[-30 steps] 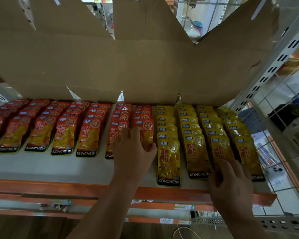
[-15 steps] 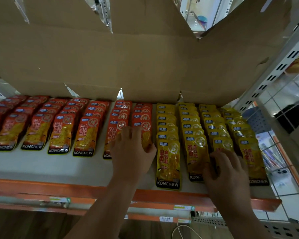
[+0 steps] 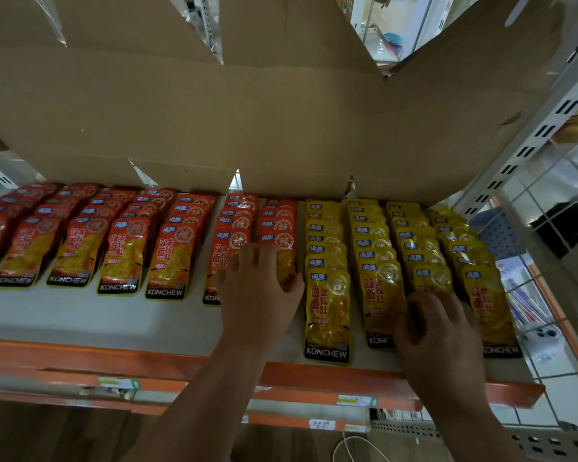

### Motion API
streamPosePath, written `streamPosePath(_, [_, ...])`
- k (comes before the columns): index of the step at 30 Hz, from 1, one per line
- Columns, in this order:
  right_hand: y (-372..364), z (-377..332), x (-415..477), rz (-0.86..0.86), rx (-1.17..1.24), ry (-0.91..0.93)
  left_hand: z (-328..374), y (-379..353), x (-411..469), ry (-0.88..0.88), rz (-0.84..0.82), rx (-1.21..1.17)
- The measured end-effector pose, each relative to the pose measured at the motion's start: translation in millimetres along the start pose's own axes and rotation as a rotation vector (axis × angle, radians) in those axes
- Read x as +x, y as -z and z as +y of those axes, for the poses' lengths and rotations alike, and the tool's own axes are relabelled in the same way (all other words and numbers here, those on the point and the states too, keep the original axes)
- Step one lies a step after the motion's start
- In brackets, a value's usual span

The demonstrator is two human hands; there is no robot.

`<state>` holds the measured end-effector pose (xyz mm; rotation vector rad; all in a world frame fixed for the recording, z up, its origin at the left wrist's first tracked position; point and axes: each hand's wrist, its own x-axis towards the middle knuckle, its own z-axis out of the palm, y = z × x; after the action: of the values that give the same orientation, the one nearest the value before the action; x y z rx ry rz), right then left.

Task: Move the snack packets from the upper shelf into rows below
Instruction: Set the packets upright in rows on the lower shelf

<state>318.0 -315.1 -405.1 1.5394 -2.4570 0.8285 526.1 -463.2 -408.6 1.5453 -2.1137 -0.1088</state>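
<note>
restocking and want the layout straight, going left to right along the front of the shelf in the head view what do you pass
red packets → left hand → front yellow packet → right hand → last yellow packet

I'm reading KONCHEW on the bottom bands of the front red packets [image 3: 165, 261] and yellow packets [image 3: 327, 315]; shelf-edge tags [image 3: 353, 400] too blurred.
</note>
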Motion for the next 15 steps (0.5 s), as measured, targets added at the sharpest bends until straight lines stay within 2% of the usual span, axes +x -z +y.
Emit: streamPosePath(15, [1.5, -0.2, 0.2, 0.012, 0.037, 0.03, 1.6, 8.7, 1.5, -0.032, 0.036, -0.087])
